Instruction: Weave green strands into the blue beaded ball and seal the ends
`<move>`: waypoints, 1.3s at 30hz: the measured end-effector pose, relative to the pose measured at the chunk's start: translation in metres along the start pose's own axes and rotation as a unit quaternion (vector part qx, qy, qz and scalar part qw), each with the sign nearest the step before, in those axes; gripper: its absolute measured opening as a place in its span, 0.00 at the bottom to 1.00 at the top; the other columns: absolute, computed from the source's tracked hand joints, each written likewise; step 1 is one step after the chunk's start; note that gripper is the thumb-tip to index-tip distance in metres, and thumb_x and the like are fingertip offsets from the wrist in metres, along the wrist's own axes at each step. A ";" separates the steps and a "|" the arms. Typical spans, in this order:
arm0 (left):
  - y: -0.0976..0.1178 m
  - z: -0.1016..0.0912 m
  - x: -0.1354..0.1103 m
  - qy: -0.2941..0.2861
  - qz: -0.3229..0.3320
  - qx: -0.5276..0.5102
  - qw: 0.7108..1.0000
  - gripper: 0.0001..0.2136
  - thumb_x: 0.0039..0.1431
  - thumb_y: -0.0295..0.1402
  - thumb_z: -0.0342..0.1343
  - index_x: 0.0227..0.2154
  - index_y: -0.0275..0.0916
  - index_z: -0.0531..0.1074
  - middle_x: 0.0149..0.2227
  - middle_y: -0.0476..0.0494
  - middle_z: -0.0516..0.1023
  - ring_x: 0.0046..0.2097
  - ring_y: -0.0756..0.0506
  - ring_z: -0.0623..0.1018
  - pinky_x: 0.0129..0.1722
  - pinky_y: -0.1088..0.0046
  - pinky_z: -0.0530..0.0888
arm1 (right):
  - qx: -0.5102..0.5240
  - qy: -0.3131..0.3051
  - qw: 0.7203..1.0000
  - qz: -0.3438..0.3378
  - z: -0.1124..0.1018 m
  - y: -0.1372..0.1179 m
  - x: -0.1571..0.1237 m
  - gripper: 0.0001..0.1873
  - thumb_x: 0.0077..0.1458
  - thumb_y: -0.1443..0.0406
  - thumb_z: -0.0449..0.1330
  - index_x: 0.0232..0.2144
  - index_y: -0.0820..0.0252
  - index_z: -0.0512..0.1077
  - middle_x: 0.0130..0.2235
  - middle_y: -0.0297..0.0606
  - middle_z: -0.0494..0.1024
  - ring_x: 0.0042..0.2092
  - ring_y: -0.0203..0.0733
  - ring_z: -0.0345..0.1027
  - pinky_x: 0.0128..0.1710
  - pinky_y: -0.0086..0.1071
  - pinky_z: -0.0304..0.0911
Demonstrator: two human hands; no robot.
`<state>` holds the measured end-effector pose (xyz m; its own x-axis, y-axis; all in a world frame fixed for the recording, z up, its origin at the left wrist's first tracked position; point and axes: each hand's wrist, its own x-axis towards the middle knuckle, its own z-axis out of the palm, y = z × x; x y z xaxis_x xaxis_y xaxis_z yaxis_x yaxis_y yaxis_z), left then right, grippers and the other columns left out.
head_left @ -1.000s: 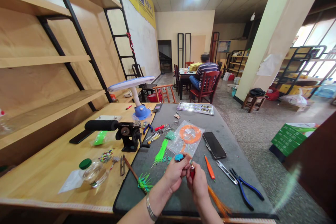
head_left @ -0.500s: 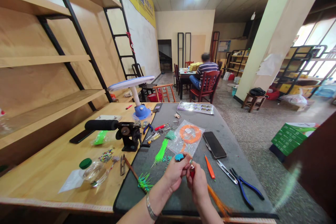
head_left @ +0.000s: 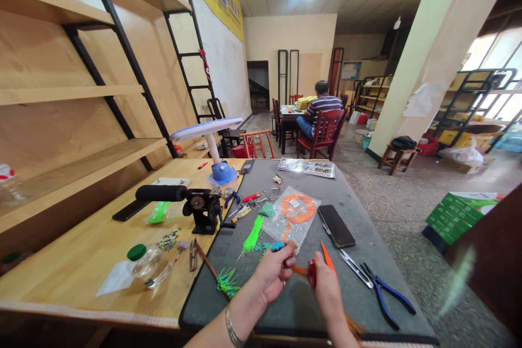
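Note:
My left hand (head_left: 274, 269) is closed over the mat, its fingertips pinching the end of an orange fibre strand (head_left: 300, 271). A turquoise piece (head_left: 278, 246) shows at its index finger; whether it is worn or held I cannot tell. My right hand (head_left: 326, 285) is closed around a small red object (head_left: 312, 273), mostly hidden by the fingers, a little right of the left hand. Loose orange fibres (head_left: 354, 327) stick out below the right wrist. Just beyond the right hand lies an orange pointed tool (head_left: 327, 256). Small turquoise beads (head_left: 266, 247) lie beyond the left hand.
On the grey mat (head_left: 375, 304) are thread snips (head_left: 355, 268), blue-handled pliers (head_left: 387, 293), a phone (head_left: 336, 226), bagged orange cord (head_left: 299, 209) and green strands (head_left: 253, 236). Leftward stand a black hand-cranked vise (head_left: 204, 212) and a green-lidded jar (head_left: 150, 269). A person (head_left: 322, 106) sits farther back.
My right hand has moved right, away from my left, with the red object in it. Orange strand now shows between the hands. The view has shifted slightly.

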<state>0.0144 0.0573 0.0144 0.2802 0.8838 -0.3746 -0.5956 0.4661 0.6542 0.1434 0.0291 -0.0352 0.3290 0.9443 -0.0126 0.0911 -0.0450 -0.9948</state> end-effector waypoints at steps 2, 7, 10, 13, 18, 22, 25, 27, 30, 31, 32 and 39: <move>0.001 -0.005 -0.002 0.015 -0.050 -0.043 0.998 0.13 0.44 0.31 0.67 0.27 0.32 0.68 0.24 0.52 0.66 0.19 0.60 0.61 0.13 0.87 0.44 | -0.171 0.017 0.984 -0.055 -0.031 0.009 0.004 0.26 0.54 0.46 0.47 0.19 0.56 0.70 0.21 0.36 0.73 0.25 0.41 0.65 0.25 0.30 0.54; 0.000 -0.017 -0.005 0.010 -0.170 -0.157 0.973 0.06 0.56 0.29 0.58 0.28 0.33 0.67 0.23 0.51 0.66 0.18 0.58 0.64 0.12 0.88 0.47 | -0.490 0.067 0.848 -0.194 -0.093 0.036 0.012 0.21 0.59 0.54 0.45 0.25 0.56 0.71 0.28 0.42 0.76 0.31 0.45 0.69 0.30 0.34 0.56; -0.001 -0.018 -0.006 0.002 -0.206 -0.195 0.959 0.07 0.58 0.31 0.56 0.27 0.34 0.66 0.22 0.52 0.65 0.18 0.58 0.64 0.11 0.88 0.46 | -0.585 0.084 0.775 -0.224 -0.105 0.050 0.012 0.20 0.58 0.56 0.47 0.26 0.59 0.74 0.27 0.44 0.75 0.30 0.46 0.68 0.30 0.35 0.57; -0.002 -0.017 -0.007 0.005 -0.217 -0.204 0.955 0.08 0.60 0.31 0.54 0.27 0.33 0.66 0.21 0.52 0.64 0.17 0.58 0.63 0.11 0.88 0.46 | -0.584 0.098 0.769 -0.240 -0.101 0.053 0.008 0.18 0.57 0.56 0.50 0.32 0.61 0.75 0.33 0.48 0.77 0.34 0.50 0.68 0.32 0.37 0.59; -0.007 -0.018 -0.009 0.027 -0.219 -0.191 0.957 0.08 0.60 0.31 0.54 0.27 0.34 0.65 0.21 0.53 0.63 0.16 0.59 0.63 0.11 0.88 0.46 | -0.366 0.028 0.897 -0.246 -0.077 0.036 0.001 0.18 0.56 0.54 0.53 0.34 0.60 0.76 0.37 0.47 0.78 0.40 0.50 0.68 0.43 0.40 0.60; -0.011 -0.021 -0.008 0.022 -0.214 -0.174 0.961 0.08 0.58 0.32 0.55 0.28 0.33 0.66 0.21 0.54 0.63 0.16 0.59 0.62 0.11 0.88 0.46 | -0.107 -0.059 0.989 -0.082 -0.043 0.018 -0.004 0.23 0.52 0.47 0.56 0.29 0.59 0.76 0.30 0.41 0.77 0.32 0.44 0.68 0.32 0.33 0.61; -0.014 -0.020 -0.010 0.024 -0.203 -0.149 0.968 0.09 0.57 0.32 0.56 0.26 0.32 0.66 0.20 0.54 0.63 0.16 0.60 0.62 0.10 0.88 0.46 | 0.070 -0.125 0.988 0.055 -0.017 0.007 -0.004 0.28 0.45 0.41 0.58 0.27 0.61 0.75 0.21 0.33 0.70 0.20 0.33 0.56 0.18 0.26 0.51; -0.017 -0.020 -0.011 0.022 -0.189 -0.124 0.974 0.08 0.56 0.31 0.57 0.27 0.32 0.67 0.21 0.54 0.64 0.16 0.60 0.61 0.11 0.88 0.47 | 0.153 -0.147 0.970 0.120 -0.003 0.001 -0.004 0.28 0.42 0.41 0.59 0.26 0.62 0.73 0.19 0.28 0.64 0.17 0.27 0.48 0.15 0.24 0.42; -0.024 -0.021 -0.013 0.029 -0.164 -0.078 0.983 0.07 0.54 0.31 0.59 0.28 0.32 0.69 0.21 0.54 0.64 0.16 0.60 0.62 0.11 0.88 0.47 | 0.223 -0.158 0.944 0.186 0.010 -0.005 -0.004 0.26 0.40 0.44 0.63 0.24 0.61 0.69 0.16 0.22 0.59 0.15 0.23 0.40 0.15 0.22 0.34; -0.026 -0.022 -0.013 0.035 -0.156 -0.063 0.985 0.07 0.53 0.31 0.60 0.28 0.33 0.69 0.21 0.54 0.64 0.16 0.60 0.62 0.11 0.88 0.47 | 0.236 -0.160 0.937 0.201 0.013 -0.007 -0.005 0.25 0.39 0.45 0.65 0.23 0.61 0.67 0.16 0.21 0.58 0.15 0.23 0.39 0.15 0.22 0.33; -0.029 -0.024 -0.013 0.039 -0.150 -0.049 0.987 0.08 0.51 0.32 0.62 0.27 0.33 0.69 0.21 0.54 0.64 0.16 0.60 0.62 0.11 0.88 0.47 | 0.245 -0.161 0.932 0.213 0.014 -0.008 -0.005 0.24 0.37 0.47 0.66 0.22 0.60 0.65 0.15 0.20 0.57 0.15 0.22 0.38 0.15 0.22 0.33; -0.036 -0.029 -0.014 0.022 -0.122 0.008 0.992 0.13 0.44 0.34 0.67 0.26 0.32 0.70 0.22 0.54 0.66 0.18 0.59 0.62 0.13 0.86 0.46 | 0.258 -0.163 0.921 0.243 0.016 -0.012 -0.004 0.23 0.35 0.53 0.68 0.18 0.59 0.60 0.13 0.19 0.58 0.14 0.22 0.41 0.15 0.22 0.33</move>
<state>0.0098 0.0268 -0.0229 0.3814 0.7419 -0.5514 -0.5011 0.6672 0.5511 0.1265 0.0312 -0.0251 -0.0952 0.9047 -0.4152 -0.4784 -0.4074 -0.7780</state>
